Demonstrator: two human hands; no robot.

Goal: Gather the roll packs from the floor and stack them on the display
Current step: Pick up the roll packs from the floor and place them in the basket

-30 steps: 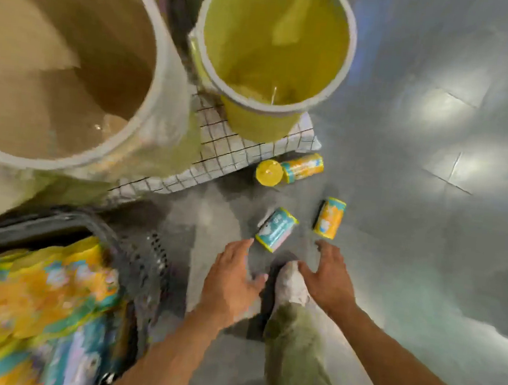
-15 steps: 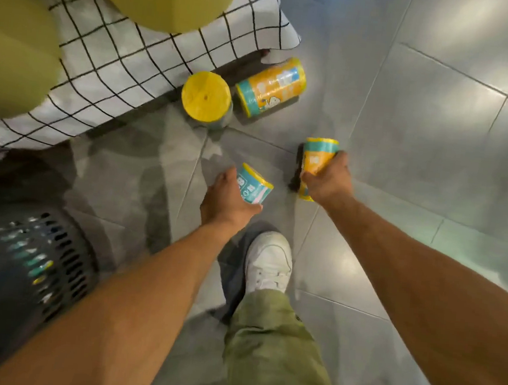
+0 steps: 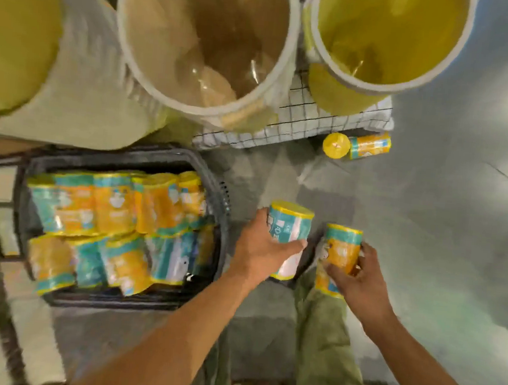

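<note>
- The black basket is seen filled with roll packs in teal and orange wrappers.
- The teal roll pack has been lifted off the floor and is clasped in the left grip, just beside the basket.
- The orange roll pack has likewise been raised and is held by the right grip.
- Two fallen packs are left on the floor, so another pick-up is judged necessary.
- Label writing is too blurred to be read.

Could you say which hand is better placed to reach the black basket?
Probably left hand: its teal-wrapped cylindrical roll pack is beside the black plastic basket; right hand, gripping the orange-wrapped roll pack, is farther.
</note>
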